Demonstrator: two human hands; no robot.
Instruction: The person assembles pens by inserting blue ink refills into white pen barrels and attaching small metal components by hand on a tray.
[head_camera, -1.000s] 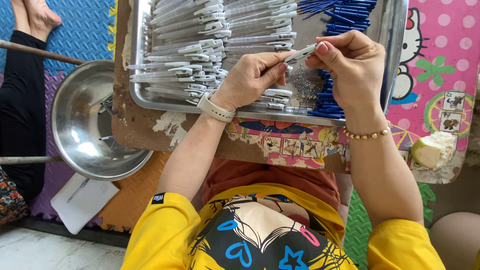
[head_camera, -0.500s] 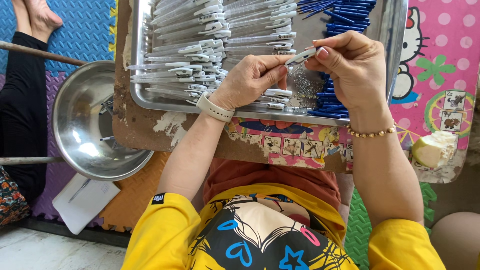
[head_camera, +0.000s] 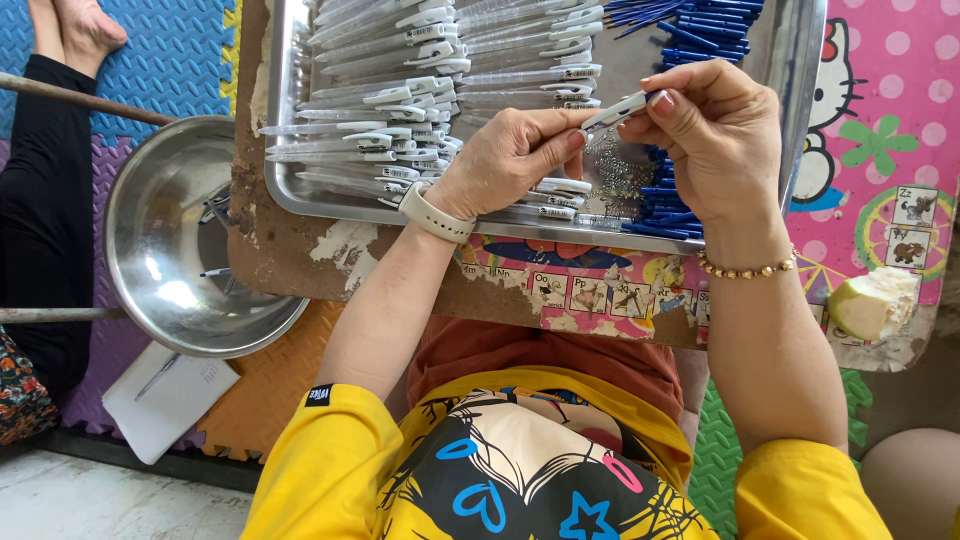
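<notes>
Steel tray (head_camera: 285, 190) beneath both hands: left hand (head_camera: 505, 160) and right hand (head_camera: 715, 135) together pinch one white pen (head_camera: 612, 112) above blue refills (head_camera: 665, 195).

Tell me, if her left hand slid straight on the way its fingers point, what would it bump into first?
Likely the right hand: the left hand points across the metal tray toward it, both pinching one white pen.
</notes>
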